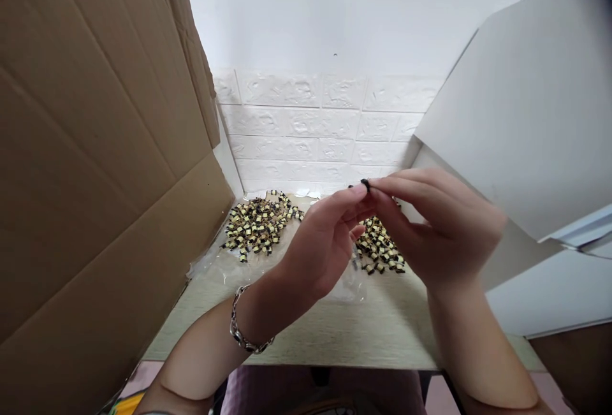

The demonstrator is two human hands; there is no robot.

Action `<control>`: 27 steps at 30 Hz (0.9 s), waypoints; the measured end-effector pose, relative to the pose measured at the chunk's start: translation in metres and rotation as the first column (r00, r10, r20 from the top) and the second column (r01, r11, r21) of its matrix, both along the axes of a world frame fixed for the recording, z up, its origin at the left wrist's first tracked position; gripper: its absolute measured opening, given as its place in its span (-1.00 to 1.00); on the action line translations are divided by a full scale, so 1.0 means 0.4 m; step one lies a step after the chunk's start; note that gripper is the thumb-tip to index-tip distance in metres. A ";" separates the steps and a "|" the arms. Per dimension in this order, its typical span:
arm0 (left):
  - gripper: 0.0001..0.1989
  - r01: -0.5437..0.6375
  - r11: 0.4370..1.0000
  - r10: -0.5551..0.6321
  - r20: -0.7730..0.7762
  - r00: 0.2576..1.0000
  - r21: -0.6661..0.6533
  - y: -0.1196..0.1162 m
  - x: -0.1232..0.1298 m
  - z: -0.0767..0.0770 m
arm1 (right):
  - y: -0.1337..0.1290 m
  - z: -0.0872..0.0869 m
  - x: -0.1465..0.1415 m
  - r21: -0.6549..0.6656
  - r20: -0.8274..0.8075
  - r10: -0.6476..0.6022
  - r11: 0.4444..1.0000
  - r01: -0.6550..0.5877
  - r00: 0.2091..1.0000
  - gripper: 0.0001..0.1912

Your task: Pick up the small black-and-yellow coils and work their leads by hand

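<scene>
My left hand (329, 230) and my right hand (442, 224) meet above the table, fingertips together. Between them is a small black part (365, 183), pinched from both sides; fingers cover most of it. Behind my left hand lies a loose pile of small yellow-and-black parts (258, 220), which look like little wound coils. A second pile of the same parts (380, 246) sits below my right hand, partly hidden by my fingers. A chain bracelet (239, 326) circles my left wrist.
Clear plastic sheeting (215, 265) lies under the left pile on the pale wooden table (354, 345). A tall cardboard sheet (109, 147) walls off the left side. White panels (535, 102) stand at the right, and a white brick-patterned wall (291, 122) closes the back.
</scene>
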State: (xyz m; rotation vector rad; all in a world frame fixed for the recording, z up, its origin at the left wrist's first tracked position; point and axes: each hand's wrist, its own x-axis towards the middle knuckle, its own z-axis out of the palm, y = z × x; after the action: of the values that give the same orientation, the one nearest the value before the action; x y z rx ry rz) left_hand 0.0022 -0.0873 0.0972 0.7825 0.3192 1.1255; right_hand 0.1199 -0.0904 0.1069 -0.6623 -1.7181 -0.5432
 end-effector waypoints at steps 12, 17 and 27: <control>-0.92 -0.179 0.982 0.182 -0.061 0.981 0.052 0.064 0.018 -0.051 | 0.074 -0.061 -0.008 0.033 0.043 -0.153 0.988 0.152 0.987 -0.85; -0.91 -0.231 0.972 0.232 -0.043 0.972 0.033 0.080 0.031 -0.104 | 0.106 -0.149 -0.009 0.123 -0.045 -0.240 0.962 0.244 0.970 -0.83; -0.85 -0.432 0.511 0.803 -0.233 0.549 0.743 0.144 -0.049 -0.122 | 0.106 -0.173 -0.027 -0.308 -0.290 0.066 0.938 -0.158 0.955 -0.94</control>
State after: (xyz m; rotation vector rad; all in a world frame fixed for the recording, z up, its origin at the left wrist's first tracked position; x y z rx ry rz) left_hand -0.0174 -0.0298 0.0485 1.7049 0.8359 1.7610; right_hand 0.1090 -0.0479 0.0379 -0.8272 -1.5800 -0.0732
